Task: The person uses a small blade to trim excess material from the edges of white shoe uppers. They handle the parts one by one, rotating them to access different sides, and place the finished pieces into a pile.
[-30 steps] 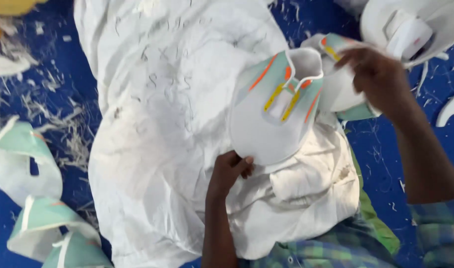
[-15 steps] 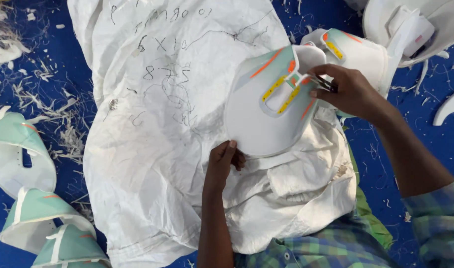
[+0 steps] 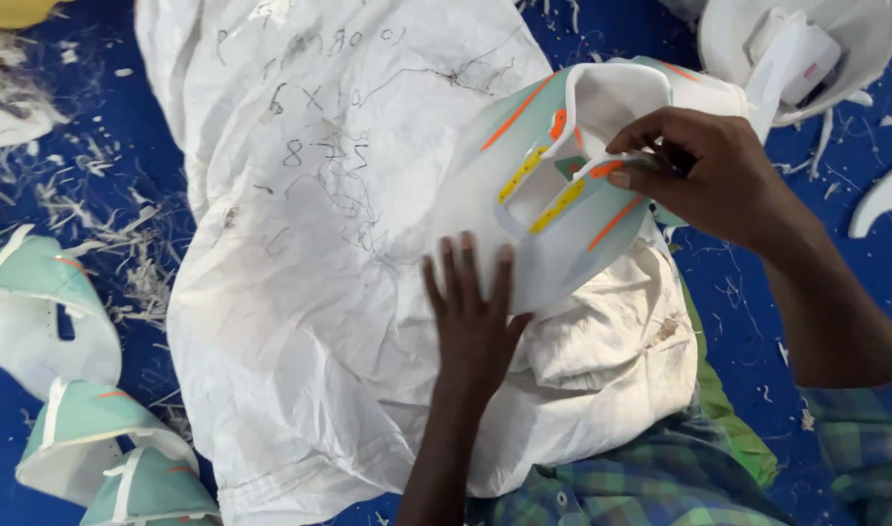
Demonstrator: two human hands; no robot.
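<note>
The person's left hand (image 3: 473,317) and right hand (image 3: 704,173) are both bare, without gloves, rings or a watch; the forearms are uncovered along all their visible length; a rolled-back woven shirt sleeve in blue, green and white check (image 3: 860,443) shows at the lower right; a matching checked cloth garment in blue and green (image 3: 611,487) covers the lap at the bottom edge; a plain bright green fabric strip (image 3: 728,429) runs along its side.

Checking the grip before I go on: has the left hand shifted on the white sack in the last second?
Yes. The left hand has opened from curled fingers to a flat palm and slid up the white sack, toward the mint shoe upper that the right hand pinches.
</note>
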